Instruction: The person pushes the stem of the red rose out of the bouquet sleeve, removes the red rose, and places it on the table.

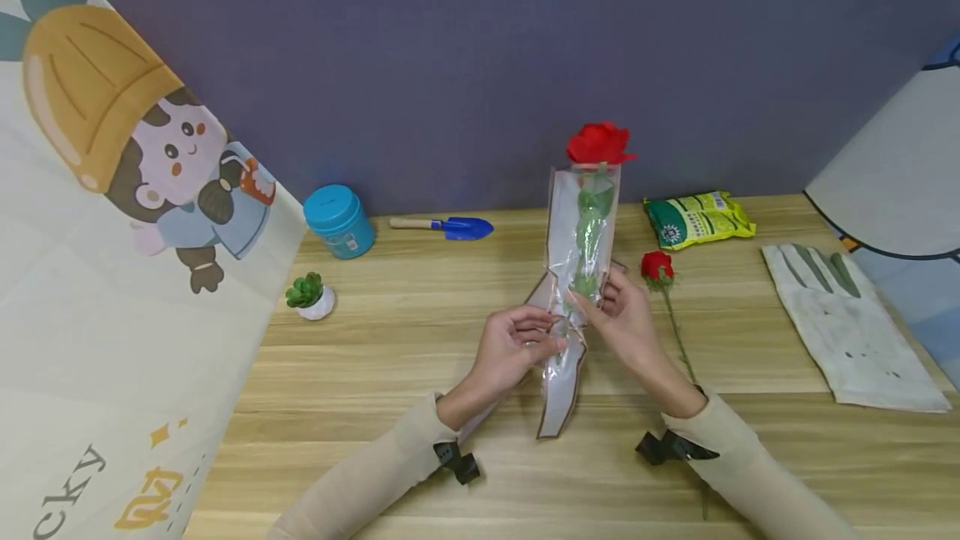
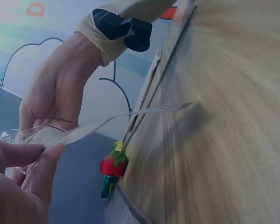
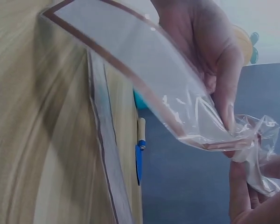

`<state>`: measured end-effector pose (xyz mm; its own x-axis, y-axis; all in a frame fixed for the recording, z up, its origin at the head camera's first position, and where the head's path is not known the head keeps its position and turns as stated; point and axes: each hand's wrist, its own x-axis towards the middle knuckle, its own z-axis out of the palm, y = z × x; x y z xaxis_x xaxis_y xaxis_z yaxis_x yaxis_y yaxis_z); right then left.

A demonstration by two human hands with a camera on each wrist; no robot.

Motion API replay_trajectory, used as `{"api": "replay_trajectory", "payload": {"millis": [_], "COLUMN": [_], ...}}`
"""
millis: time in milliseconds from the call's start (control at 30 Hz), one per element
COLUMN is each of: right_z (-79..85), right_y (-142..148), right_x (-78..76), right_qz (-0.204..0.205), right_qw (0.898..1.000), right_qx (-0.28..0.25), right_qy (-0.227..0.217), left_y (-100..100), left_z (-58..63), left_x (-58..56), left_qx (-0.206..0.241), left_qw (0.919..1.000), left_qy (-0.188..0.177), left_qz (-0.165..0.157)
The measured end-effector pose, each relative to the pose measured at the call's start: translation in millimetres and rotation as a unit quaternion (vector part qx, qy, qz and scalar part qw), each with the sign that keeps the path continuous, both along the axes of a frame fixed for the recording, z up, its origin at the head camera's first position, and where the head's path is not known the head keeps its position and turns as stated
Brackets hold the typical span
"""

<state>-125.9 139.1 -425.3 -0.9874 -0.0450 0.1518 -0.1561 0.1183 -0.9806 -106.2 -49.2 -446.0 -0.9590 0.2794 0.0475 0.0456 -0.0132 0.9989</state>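
A red rose (image 1: 600,144) with green leaves stands upright in a clear and white wrapper sleeve (image 1: 564,223) edged in brown. Low on the sleeve, my left hand (image 1: 517,344) pinches the gathered plastic between thumb and fingers. Just above and to the right, my right hand (image 1: 626,319) grips the sleeve round the stem. In the right wrist view the bunched wrapper (image 3: 196,121) is creased between both hands, and its tail flares out over the table. The stem inside the gathered part is hidden.
A second red rose (image 1: 657,267) lies to the right of my right hand. Beyond it are a green-yellow packet (image 1: 699,219) and white-grey gloves (image 1: 847,332). Toward the back left stand a blue jar (image 1: 339,222), a blue trowel (image 1: 465,228) and a small potted succulent (image 1: 309,297).
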Motion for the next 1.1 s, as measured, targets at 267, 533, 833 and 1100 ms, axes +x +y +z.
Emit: {"api": "replay_trajectory", "payload": {"millis": [267,533,833,1100], "right_z": [6.3,24.5,26.5,19.6], "right_y": [4.3,20.1,25.0,18.4], "right_x": [-7.3,-17.8,-21.6,-20.5], "right_qz": [-0.013,-0.048,-0.014,-0.006], "right_qw": [1.0,0.991,0.988,0.99], "right_qx": [-0.017,-0.127,-0.155,-0.135], "right_qy": [0.013,0.0,-0.015,-0.04], "left_y": [1.7,3.0,1.3,4.2], "left_z": [-6.3,-9.2,-2.1,8.4], "left_x": [-1.2,1.7,-6.9,-18.3], "left_qx": [0.009,0.012,-0.009,0.026], "left_qw": [0.9994,0.9958,0.9945,0.9969], "left_qy": [-0.003,-0.012,-0.003,0.016], "left_qz": [-0.033,-0.089,-0.105,-0.072]}}
